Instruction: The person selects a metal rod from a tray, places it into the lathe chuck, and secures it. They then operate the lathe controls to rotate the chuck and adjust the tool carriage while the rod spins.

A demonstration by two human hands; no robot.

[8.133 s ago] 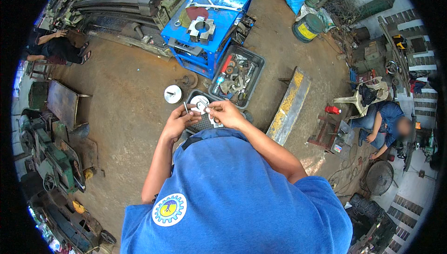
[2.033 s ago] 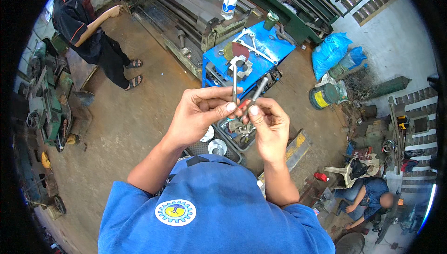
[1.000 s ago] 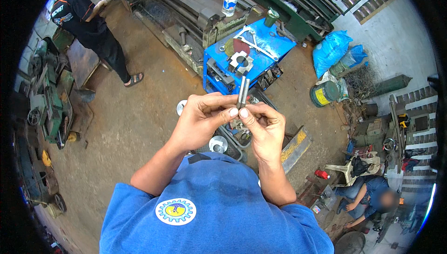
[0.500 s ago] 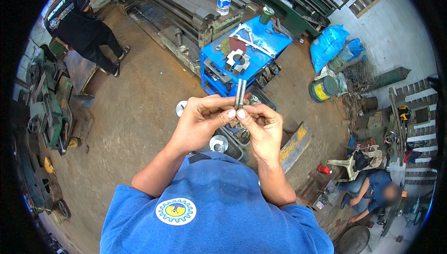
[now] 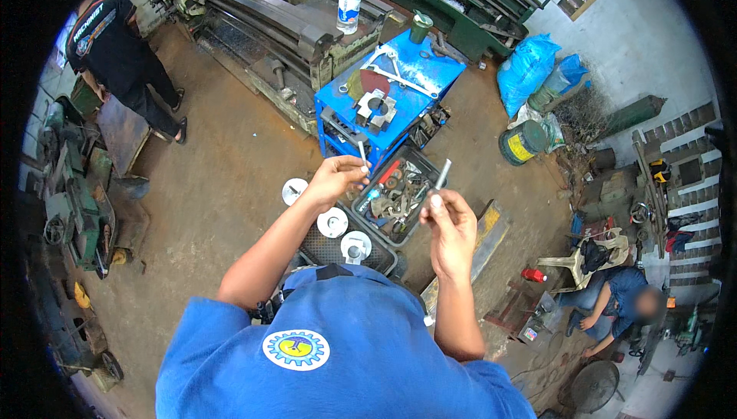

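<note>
Both hands are occupied, each with one piece. The left hand (image 5: 344,179) has thumb and fingertips pinched together on the lower end of a slim metal rod (image 5: 362,150); the rod stands out beyond the fingertips, its long axis pointing toward the blue bench (image 5: 430,67) and leaning slightly left. The right hand (image 5: 450,223) has a like pinch on the lower end of a second rod (image 5: 443,174), whose free end leans to the right. The two rods are well apart, neither touching the other, their axes spreading toward the free ends. In this view the black bin (image 5: 398,244) of loose tools lies between and below the hands; height above it cannot be judged. The left hand is the nearer to the pale round discs: one on the floor (image 5: 294,190), another (image 5: 332,222) beside the left forearm, a third (image 5: 355,249) on the mesh tray (image 5: 318,249).
</note>
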